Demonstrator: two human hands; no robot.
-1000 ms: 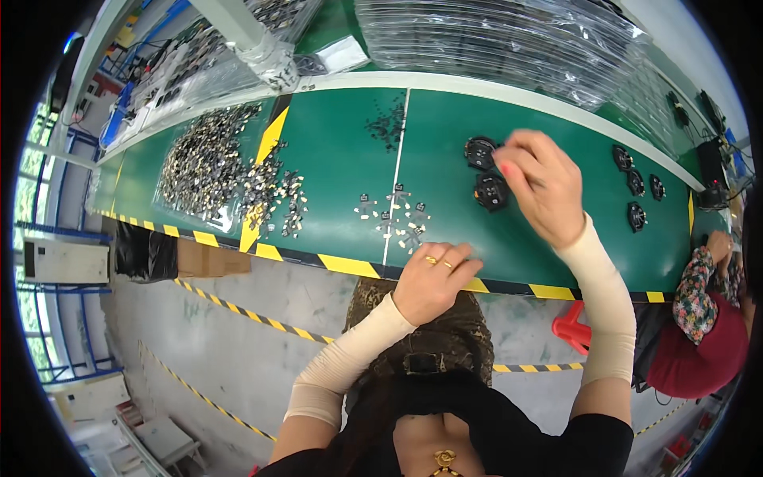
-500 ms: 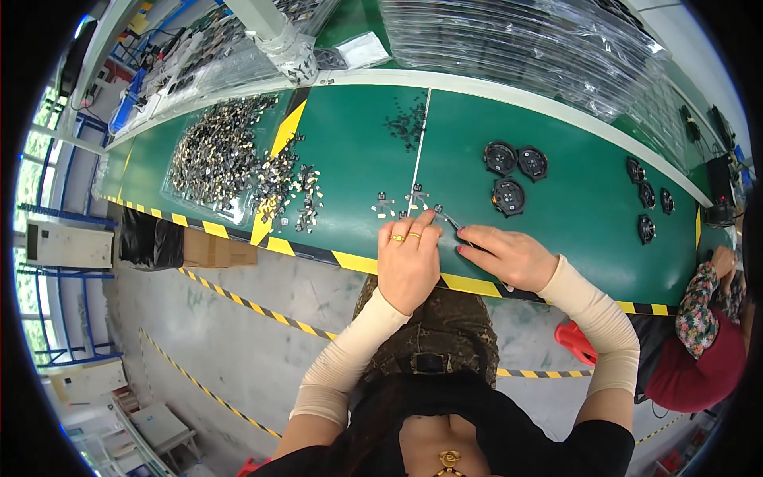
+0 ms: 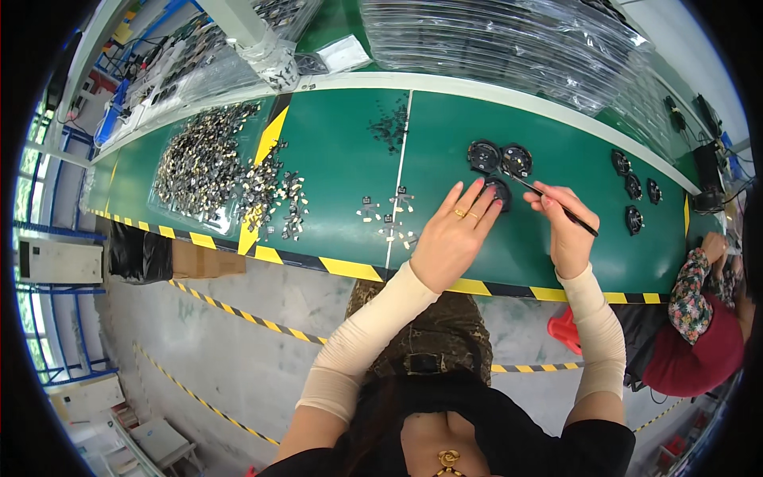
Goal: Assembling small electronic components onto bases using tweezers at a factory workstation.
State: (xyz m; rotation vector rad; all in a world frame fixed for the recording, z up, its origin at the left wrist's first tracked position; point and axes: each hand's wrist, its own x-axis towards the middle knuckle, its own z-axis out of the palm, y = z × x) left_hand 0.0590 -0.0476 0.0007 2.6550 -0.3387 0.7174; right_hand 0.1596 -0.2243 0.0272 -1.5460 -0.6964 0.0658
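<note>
My left hand [image 3: 455, 237] reaches over the green work surface with its fingers spread. Its fingertips rest on the near edge of a round black housing [image 3: 504, 189], partly hiding it. Between the fingers of my right hand [image 3: 567, 221] is a slim dark tool, apparently tweezers [image 3: 578, 220], its thin tip pointing left toward the housings. Just beyond lie two more housings, one on the left [image 3: 483, 156] and one on the right [image 3: 517, 160]. Left of my left hand, several small black-and-silver parts [image 3: 389, 226] lie loose on the green surface.
A large heap of small parts [image 3: 203, 163] fills a clear tray at left, spilling over yellow-black tape. Tiny black pieces [image 3: 389, 126] lie farther back. Smaller round parts [image 3: 633, 187] sit at right. Clear plastic trays [image 3: 509, 48] are stacked behind. A co-worker's sleeve [image 3: 691, 294] shows at far right.
Both hands have parted from the small parts near the front edge. My left hand moved right onto the nearest housing; my right hand moved right and up with the tool.
</note>
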